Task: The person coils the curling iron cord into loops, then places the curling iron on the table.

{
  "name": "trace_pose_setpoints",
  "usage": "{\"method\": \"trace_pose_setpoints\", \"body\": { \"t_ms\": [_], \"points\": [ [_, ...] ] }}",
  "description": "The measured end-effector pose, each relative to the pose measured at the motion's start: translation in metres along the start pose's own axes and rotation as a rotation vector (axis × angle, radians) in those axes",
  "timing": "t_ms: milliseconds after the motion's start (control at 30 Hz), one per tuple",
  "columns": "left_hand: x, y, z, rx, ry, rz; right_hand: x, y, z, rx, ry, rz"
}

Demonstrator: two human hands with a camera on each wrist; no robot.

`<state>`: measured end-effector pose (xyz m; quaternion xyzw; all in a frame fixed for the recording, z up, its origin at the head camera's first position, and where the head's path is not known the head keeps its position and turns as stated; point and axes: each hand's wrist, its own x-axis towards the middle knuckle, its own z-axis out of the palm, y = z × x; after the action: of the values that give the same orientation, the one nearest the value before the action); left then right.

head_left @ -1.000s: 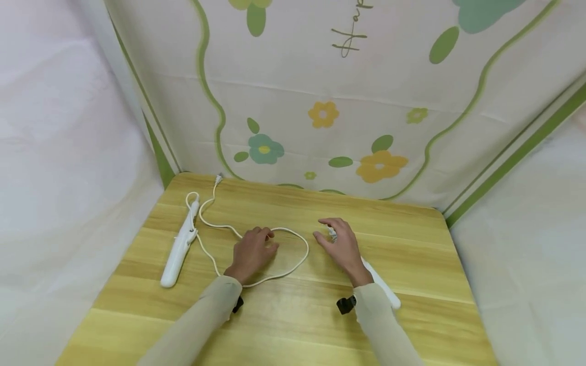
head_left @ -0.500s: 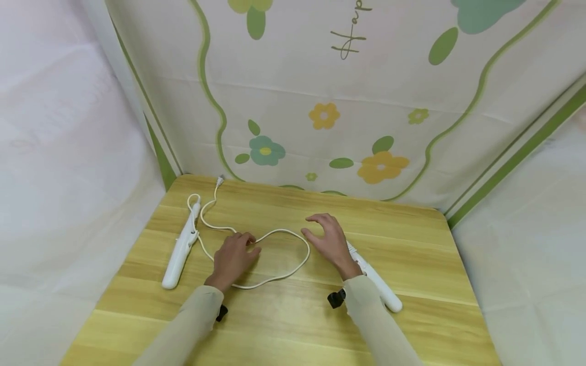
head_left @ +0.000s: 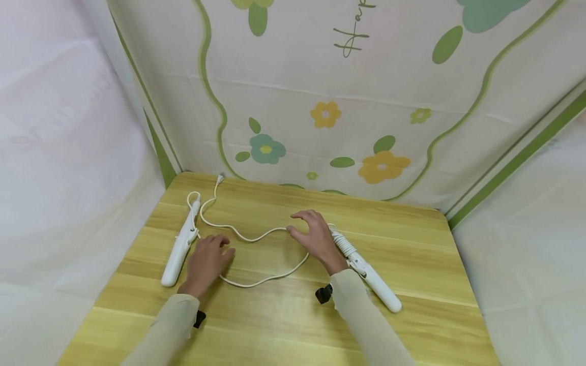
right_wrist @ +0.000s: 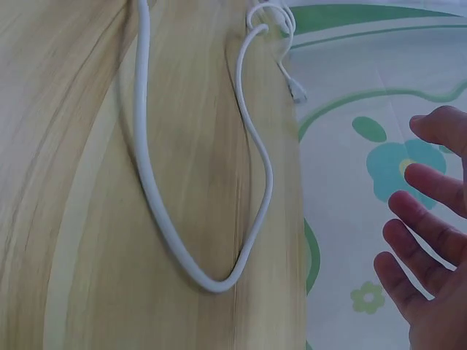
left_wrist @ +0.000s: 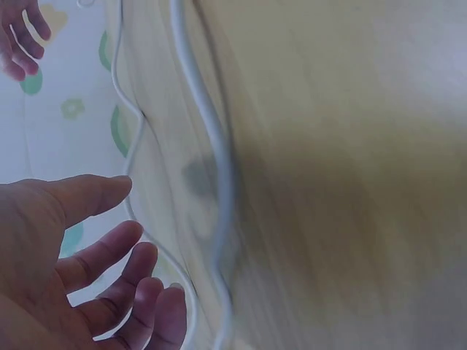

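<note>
Two white wands (head_left: 180, 249) (head_left: 373, 280) lay, one near worktop's (head_left: 284, 330) left edge, one toward right, two cords (head_left: 249, 240) (head_left: 345, 245), one loose, one wound, one plug (head_left: 220, 178) showed by far-left corner, two hands (head_left: 206, 264) (head_left: 316, 236), two wrist cameras (head_left: 200, 318) (head_left: 324, 294)

On the table (head_left: 274, 325), a curling iron (head_left: 181, 244) lies left, a second iron (head_left: 373, 278) right; cord (head_left: 247, 286) curves between, plug (head_left: 220, 179) far left.

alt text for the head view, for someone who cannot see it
A person's left hand and right hand hover empty above a white cord looping across a wooden table. A white wand-shaped appliance lies at left; a second appliance, coiled cord round one end, lies at right.
</note>
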<state>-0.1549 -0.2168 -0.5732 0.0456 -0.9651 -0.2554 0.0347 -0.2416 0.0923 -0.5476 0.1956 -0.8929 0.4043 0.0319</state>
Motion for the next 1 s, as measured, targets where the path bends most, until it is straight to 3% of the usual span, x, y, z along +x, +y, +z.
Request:
{"method": "trace_pose_setpoints", "body": {
  "t_ms": [267,467,1000],
  "points": [
    [-0.014,-0.034,-0.012,0.047,0.108,-0.049,0.008,-0.013,0.013,0.019,-0.009,-0.041],
    [-0.023,-0.053,-0.021,0.034,0.202,-0.032,0.009,-0.021,0.02,0.033,-0.012,-0.049],
    [-0.036,-0.087,-0.034,0.043,0.268,-0.088,0.012,-0.032,0.031,0.023,-0.068,-0.053]
  ]
}}
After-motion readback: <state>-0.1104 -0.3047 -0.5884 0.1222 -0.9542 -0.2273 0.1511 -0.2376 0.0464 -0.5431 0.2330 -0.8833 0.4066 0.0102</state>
